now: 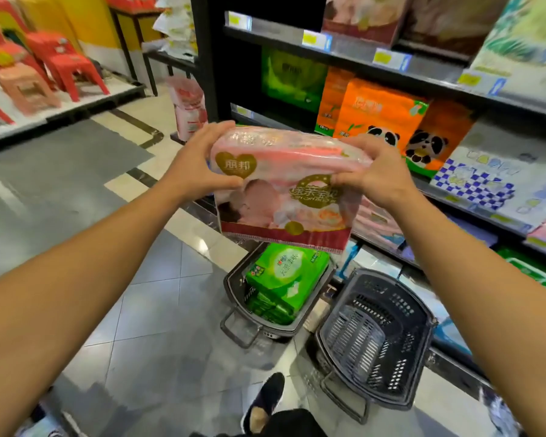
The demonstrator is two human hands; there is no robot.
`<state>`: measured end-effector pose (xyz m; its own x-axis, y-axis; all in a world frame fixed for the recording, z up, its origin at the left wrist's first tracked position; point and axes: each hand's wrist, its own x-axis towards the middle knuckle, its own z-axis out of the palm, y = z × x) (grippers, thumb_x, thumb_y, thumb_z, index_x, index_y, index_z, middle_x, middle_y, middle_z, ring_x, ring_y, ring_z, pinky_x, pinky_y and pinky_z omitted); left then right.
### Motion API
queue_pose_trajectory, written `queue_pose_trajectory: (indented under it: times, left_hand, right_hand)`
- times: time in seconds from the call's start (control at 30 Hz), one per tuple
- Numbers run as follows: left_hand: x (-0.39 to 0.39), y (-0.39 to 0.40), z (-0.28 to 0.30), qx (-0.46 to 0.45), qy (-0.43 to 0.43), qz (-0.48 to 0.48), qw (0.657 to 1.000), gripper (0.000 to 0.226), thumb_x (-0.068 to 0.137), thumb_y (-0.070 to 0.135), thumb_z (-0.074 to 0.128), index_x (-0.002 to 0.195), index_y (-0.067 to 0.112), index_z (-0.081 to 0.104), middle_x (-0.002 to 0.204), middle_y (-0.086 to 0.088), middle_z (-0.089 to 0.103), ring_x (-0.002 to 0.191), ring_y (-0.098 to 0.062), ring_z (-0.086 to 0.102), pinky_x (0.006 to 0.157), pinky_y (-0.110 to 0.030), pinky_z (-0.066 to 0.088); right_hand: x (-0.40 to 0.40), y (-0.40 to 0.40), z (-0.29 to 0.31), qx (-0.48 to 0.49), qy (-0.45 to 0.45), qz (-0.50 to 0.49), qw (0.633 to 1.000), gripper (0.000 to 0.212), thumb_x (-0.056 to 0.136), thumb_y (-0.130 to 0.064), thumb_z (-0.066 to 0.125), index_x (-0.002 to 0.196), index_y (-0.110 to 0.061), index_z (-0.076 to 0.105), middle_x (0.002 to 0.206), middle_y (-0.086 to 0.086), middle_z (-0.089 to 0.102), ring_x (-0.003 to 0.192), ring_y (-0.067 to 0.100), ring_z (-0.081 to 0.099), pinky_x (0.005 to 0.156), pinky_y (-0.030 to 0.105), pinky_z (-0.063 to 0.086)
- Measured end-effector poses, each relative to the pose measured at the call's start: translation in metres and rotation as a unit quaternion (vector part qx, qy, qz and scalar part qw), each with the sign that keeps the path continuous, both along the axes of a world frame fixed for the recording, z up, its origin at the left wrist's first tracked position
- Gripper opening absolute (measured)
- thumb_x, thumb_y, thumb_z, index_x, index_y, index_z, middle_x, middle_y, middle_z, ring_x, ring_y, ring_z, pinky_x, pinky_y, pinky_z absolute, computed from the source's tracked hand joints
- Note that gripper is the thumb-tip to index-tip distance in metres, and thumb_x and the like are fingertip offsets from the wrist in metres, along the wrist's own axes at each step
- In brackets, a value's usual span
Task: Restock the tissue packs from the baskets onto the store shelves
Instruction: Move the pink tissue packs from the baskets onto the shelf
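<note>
A pink tissue pack (pixel 281 197) with gold print hangs in the air in front of the shelves. My left hand (pixel 199 162) grips its upper left end and my right hand (pixel 379 171) grips its upper right end. Below it, a dark basket (pixel 234 288) on the floor holds green tissue packs (pixel 284 279). A second dark basket (pixel 423 342) to its right shows nothing inside. The shelf unit (pixel 438 80) on the right carries orange panda packs (pixel 379 121), a green pack (pixel 290 77) and blue checkered packs (pixel 476 181).
Red and pink plastic chairs (pixel 44 61) stand on a low platform at the far left. A pink pack (pixel 188 105) leans by the shelf's end post. Grey and white floor tiles spread to the left. A shoe (pixel 262 402) shows at the bottom.
</note>
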<state>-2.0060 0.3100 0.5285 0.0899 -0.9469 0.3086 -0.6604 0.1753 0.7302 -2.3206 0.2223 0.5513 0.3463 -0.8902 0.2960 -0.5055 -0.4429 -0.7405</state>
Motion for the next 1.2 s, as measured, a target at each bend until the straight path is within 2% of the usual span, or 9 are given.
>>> queue_pose_trajectory:
  times: [0.1,0.17,0.27,0.37,0.5,0.73,0.87,1.03,1.2]
  left_hand:
    - [0.001,-0.033,0.0,-0.015,0.008,0.005,1.0,0.082,0.07,0.023,0.087,0.139,0.036,0.044,0.126,0.013,0.051,0.108,-0.004,0.057,0.086,-0.025,0.055]
    - [0.003,-0.059,0.001,-0.033,-0.004,0.013,0.999,0.079,0.07,0.022,0.087,0.138,0.031,0.047,0.119,0.014,0.054,0.096,0.003,0.058,0.079,-0.014,0.052]
    - [0.004,-0.097,0.003,-0.044,0.004,0.018,0.999,0.076,0.072,0.018,0.085,0.138,0.025,0.049,0.118,0.013,0.053,0.095,-0.001,0.057,0.076,-0.004,0.047]
    - [0.006,-0.135,-0.004,-0.051,0.009,0.015,0.999,0.077,0.074,0.019,0.085,0.141,0.023,0.047,0.127,0.014,0.049,0.11,-0.006,0.054,0.09,-0.016,0.05]
    - [0.011,-0.187,-0.012,-0.04,0.019,-0.008,0.999,0.078,0.073,0.021,0.085,0.142,0.025,0.048,0.137,0.009,0.052,0.117,-0.009,0.055,0.099,-0.034,0.051]
    - [0.017,-0.27,-0.006,-0.043,0.031,-0.077,0.996,0.076,0.074,0.015,0.085,0.141,0.022,0.05,0.144,0.004,0.051,0.12,-0.012,0.055,0.099,-0.023,0.048]
    - [0.019,-0.314,0.019,-0.062,0.037,-0.111,0.991,0.078,0.071,0.016,0.087,0.14,0.022,0.051,0.14,0.002,0.055,0.117,-0.012,0.057,0.102,-0.028,0.048]
    - [0.011,-0.356,0.056,-0.098,0.041,-0.131,0.986,0.078,0.071,0.016,0.087,0.14,0.023,0.052,0.139,0.004,0.055,0.118,-0.012,0.056,0.1,-0.022,0.046]
    - [-0.004,-0.392,0.101,-0.17,0.033,-0.137,0.975,0.077,0.071,0.02,0.087,0.14,0.023,0.052,0.137,0.004,0.056,0.116,-0.01,0.056,0.101,-0.024,0.047]
  right_hand:
    - [0.007,-0.031,-0.004,0.004,-0.012,-0.013,1.0,0.068,0.059,-0.034,0.09,0.121,-0.024,0.066,0.125,0.0,0.059,0.117,0.02,0.055,0.104,0.045,0.045]
    - [0.009,-0.053,-0.004,-0.001,-0.012,-0.021,1.0,0.066,0.064,-0.026,0.091,0.124,-0.022,0.064,0.126,-0.001,0.057,0.118,0.018,0.053,0.105,0.044,0.044]
    - [0.011,-0.083,-0.003,-0.013,-0.002,-0.024,1.0,0.066,0.069,-0.022,0.089,0.129,-0.021,0.06,0.128,-0.004,0.05,0.123,0.016,0.048,0.109,0.042,0.04]
    - [0.012,-0.111,-0.007,-0.023,0.018,-0.024,0.999,0.069,0.071,-0.026,0.086,0.133,-0.022,0.057,0.138,0.0,0.047,0.131,0.02,0.043,0.114,0.047,0.035]
    - [0.015,-0.141,-0.01,-0.007,0.031,-0.059,0.998,0.072,0.075,-0.019,0.084,0.14,-0.018,0.054,0.149,0.005,0.04,0.141,0.02,0.034,0.12,0.043,0.026]
    - [0.022,-0.179,-0.007,-0.02,0.046,-0.124,0.991,0.071,0.075,-0.021,0.085,0.139,-0.021,0.054,0.148,0.006,0.042,0.139,0.021,0.036,0.115,0.032,0.026]
    - [0.027,-0.198,0.016,-0.044,0.05,-0.176,0.982,0.071,0.075,-0.02,0.085,0.139,-0.02,0.054,0.148,0.005,0.042,0.138,0.018,0.037,0.11,0.024,0.025]
    - [0.026,-0.22,0.056,-0.089,0.061,-0.22,0.969,0.072,0.071,-0.02,0.087,0.136,-0.019,0.057,0.143,0.006,0.046,0.133,0.013,0.041,0.107,0.015,0.024]
    - [0.011,-0.242,0.105,-0.14,0.084,-0.237,0.958,0.074,0.071,-0.027,0.086,0.138,-0.019,0.056,0.146,0.006,0.046,0.138,0.019,0.039,0.115,0.033,0.029]
